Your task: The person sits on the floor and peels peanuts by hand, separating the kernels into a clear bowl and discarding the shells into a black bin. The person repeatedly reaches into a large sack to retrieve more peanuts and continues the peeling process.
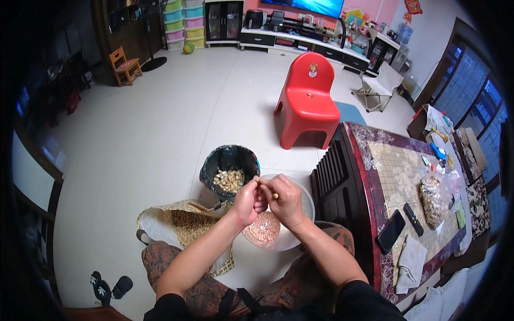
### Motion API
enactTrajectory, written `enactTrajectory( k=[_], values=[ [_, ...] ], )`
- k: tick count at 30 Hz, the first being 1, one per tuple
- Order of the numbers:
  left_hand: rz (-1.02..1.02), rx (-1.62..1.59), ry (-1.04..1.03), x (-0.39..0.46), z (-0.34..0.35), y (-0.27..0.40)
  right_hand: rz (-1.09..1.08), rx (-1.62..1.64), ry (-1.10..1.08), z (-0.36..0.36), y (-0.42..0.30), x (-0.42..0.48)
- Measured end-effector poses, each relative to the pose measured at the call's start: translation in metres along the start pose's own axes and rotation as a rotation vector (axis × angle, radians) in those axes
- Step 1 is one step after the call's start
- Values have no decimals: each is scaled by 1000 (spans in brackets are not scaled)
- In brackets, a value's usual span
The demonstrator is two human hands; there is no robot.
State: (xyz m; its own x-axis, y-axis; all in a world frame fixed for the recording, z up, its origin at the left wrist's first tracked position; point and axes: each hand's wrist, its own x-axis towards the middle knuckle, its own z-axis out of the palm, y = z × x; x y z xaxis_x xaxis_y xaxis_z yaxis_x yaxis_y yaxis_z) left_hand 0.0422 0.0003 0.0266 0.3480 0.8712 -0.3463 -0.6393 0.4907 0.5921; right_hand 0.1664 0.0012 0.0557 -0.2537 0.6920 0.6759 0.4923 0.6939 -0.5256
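Note:
My left hand (248, 204) and my right hand (287, 202) meet fingertip to fingertip, pinching a small brown piece that looks like a peanut in its shell. A second unshelled peanut (276, 196) shows between the curled fingers of my right hand. Directly below is a translucent plastic basin (295, 236) holding reddish shelled peanut kernels (265, 227). Just beyond my left hand, a bucket with a black liner (209, 170) has broken shells (229, 180) at its bottom. An open woven sack (154, 218) of unshelled peanuts (190, 226) lies left of the basin, partly behind my left forearm.
A red plastic chair (311, 102) stands ahead on the tiled floor. At right, a dark wooden table (361, 208) bears a phone (391, 231), a remote control (413, 219), a cloth (411, 263) and a filled plastic bag (433, 200). Black slippers (121, 287) lie at lower left.

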Motion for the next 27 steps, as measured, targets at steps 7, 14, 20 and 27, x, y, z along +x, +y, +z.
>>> enactTrajectory(
  k=[7, 14, 20, 27],
  values=[
    [-34, -22, 30, 5, -6, -3, -106, -169, -32, -3, -1, -1],
    [-7, 84, 30, 2, -10, 0, 39, -45, 8, 4, 3, -4],
    [87, 123, 158, 2, -18, -2, 317, 122, 4, 3, 29, -7],
    [101, 412, -35, 0, -13, 0, 722, 688, -217, 9, 42, -14]
  ],
)
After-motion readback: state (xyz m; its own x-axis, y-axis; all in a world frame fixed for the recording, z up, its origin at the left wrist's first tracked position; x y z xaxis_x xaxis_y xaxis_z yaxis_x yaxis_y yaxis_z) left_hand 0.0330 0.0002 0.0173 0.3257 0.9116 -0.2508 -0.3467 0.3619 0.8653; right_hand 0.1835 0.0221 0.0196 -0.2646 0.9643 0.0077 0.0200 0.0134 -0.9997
